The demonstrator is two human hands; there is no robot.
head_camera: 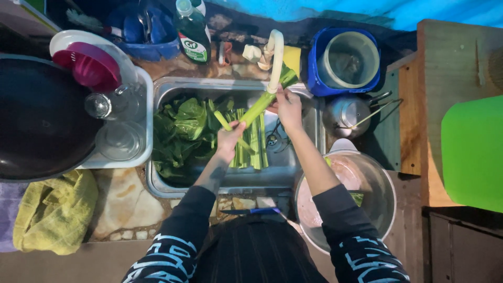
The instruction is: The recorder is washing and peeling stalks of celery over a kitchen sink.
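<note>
both hands (pixel 259 123) closed around one celery stalk (pixel 260 107)

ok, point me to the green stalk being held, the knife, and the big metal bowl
green stalk (pixel 260 106), head view, mid-length of the stalk between the two hands
knife (pixel 251 211), head view, blue handle on the counter edge
metal bowl (pixel 384 195), head view, bare inner wall on the right side

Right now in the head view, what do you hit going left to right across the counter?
Black pan → pink strainer → leafy greens in the sink → left hand → celery stalk → right hand → kettle → metal bowl → green bin.
</note>
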